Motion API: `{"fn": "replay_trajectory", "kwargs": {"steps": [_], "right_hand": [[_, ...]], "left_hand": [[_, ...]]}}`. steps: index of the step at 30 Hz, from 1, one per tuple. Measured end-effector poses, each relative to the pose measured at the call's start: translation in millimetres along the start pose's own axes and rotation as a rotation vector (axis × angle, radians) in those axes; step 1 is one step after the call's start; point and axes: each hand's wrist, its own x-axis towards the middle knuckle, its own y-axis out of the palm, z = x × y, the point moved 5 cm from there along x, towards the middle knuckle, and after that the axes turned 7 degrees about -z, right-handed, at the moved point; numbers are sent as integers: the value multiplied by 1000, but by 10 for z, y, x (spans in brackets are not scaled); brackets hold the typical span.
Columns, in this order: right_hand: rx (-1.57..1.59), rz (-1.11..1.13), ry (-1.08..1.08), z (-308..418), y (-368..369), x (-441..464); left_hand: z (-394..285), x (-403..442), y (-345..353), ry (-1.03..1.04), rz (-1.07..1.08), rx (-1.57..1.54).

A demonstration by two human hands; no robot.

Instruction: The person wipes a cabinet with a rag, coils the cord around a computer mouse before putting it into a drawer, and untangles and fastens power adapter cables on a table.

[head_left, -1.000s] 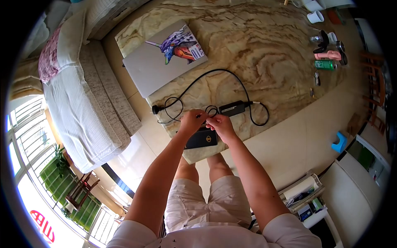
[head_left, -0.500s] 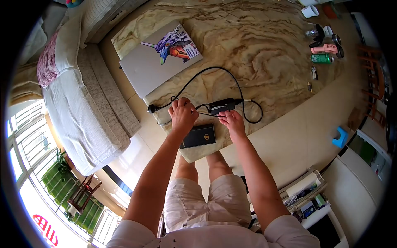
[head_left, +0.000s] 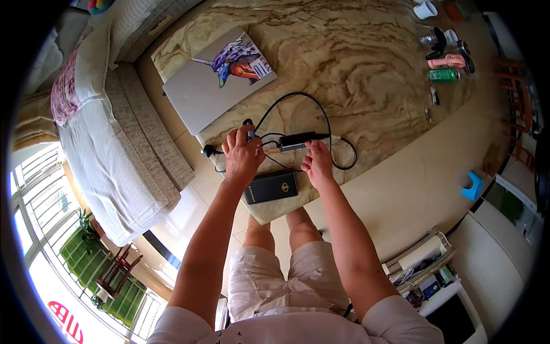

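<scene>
On the marble table lies a laptop charger: a black power brick [head_left: 299, 141] with a long power cord [head_left: 327, 114] looping behind it and to its right. My left hand [head_left: 242, 153] is closed on a part of the charger cable, left of the brick; a dark piece sticks up past its fingertips. The cord's black plug [head_left: 209, 151] lies just left of that hand. By the brick's near right side, my right hand [head_left: 318, 163] has its fingers pinched together, and what they hold, if anything, cannot be made out. A thin cable runs between the hands above a black box-like book [head_left: 271, 187].
A grey laptop [head_left: 220, 83] with a colourful sticker lies closed at the back left. At the table's far right are a green can [head_left: 443, 75], a pink handheld fan [head_left: 447, 61] and a white cup [head_left: 425, 10]. A blue stool [head_left: 472, 187] stands on the floor.
My left hand has shifted slightly left, with a dark piece now showing at its fingertips. The brick has slid a little left, and the thin cable hangs lower between the hands.
</scene>
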Motion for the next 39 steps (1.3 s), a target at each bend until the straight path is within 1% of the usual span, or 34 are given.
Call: {"fn": "replay_trajectory", "kwargs": {"steps": [1, 2, 3, 4, 5, 6, 7, 9, 10, 12, 13, 14, 15, 16, 18, 20, 22, 24, 25, 26, 27, 31, 32, 33, 34, 35, 36, 37, 39], "right_hand": [[-294, -127, -235, 63, -6, 42], [-588, -253, -468, 147, 10, 45], [-588, -251, -467, 197, 47, 23], [-795, -268, -627, 343, 118, -51], [-1003, -285, -788, 469, 212, -121], [-1008, -256, -856, 501, 247, -95], [-1010, -256, -855, 507, 236, -82], [-1320, -230, -1120, 547, 374, -171], [-1321, -228, -1121, 574, 408, -197], [-1515, -190, -1351, 632, 574, -333], [-1518, -186, -1351, 674, 617, -389], [-1514, -75, -1408, 680, 692, -475], [-1507, 37, -1462, 653, 743, -532], [-1506, 40, -1462, 630, 758, -538], [-1491, 306, -1418, 521, 850, -583], [-1523, 265, -1415, 536, 897, -635], [-1551, 228, -1413, 551, 934, -629], [-1760, 183, -1161, 536, 891, -475], [-1758, 183, -1160, 560, 890, -452], [-1749, 235, -1140, 569, 893, -429], [-1739, 288, -1119, 578, 901, -431], [-1623, 363, -1058, 707, 859, -463], [-1602, 440, -1038, 718, 857, -468], [-1579, 517, -1016, 729, 870, -489], [-1580, 520, -1016, 758, 875, -505], [-1587, 589, -898, 742, 871, -502], [-1590, 654, -779, 725, 876, -513], [-1588, 657, -778, 755, 895, -533], [-1356, 697, -391, 729, 863, -514]], "left_hand": [[-32, 5, -21, 56, 20, -9], [-35, 6, -55, 56, 20, -7], [-73, -4, -80, 119, 57, -22], [-116, -11, -102, 182, 94, -37], [-137, -12, -133, 182, 93, -37], [-171, -17, -162, 178, 101, -75], [-196, -29, -171, 173, 109, -113], [-208, -44, -173, 135, 78, -145], [-197, -44, -180, 98, 48, -176], [-182, -57, -146, 81, 55, -213], [-163, -71, -121, 65, 65, -249], [-142, -78, -99, 62, 63, -248], [-133, -66, -94, 60, 47, -312], [-124, -53, -89, 59, 30, -377], [-137, -35, -82, 78, 23, -380], [-167, -3, -72, 99, 13, -383], [-137, 14, -33, 24, 23, -560], [-138, 29, -32, 30, 44, -574], [-149, 40, -44, 40, 65, -588], [-148, 43, -74, 39, 66, -587], [-154, 43, -109, 57, 76, -509], [-94, 73, -143, 84, 89, -313], [-89, 71, -144, 82, 88, -313], [-79, 74, -135, 46, 133, -311], [-68, 75, -131, 10, 178, -307], [-67, 77, -157, 8, 176, -305], [-53, 70, -168, -40, 206, -327], [-40, 57, -178, -89, 237, -349], [-25, 31, -238, -115, 240, -317]]}}
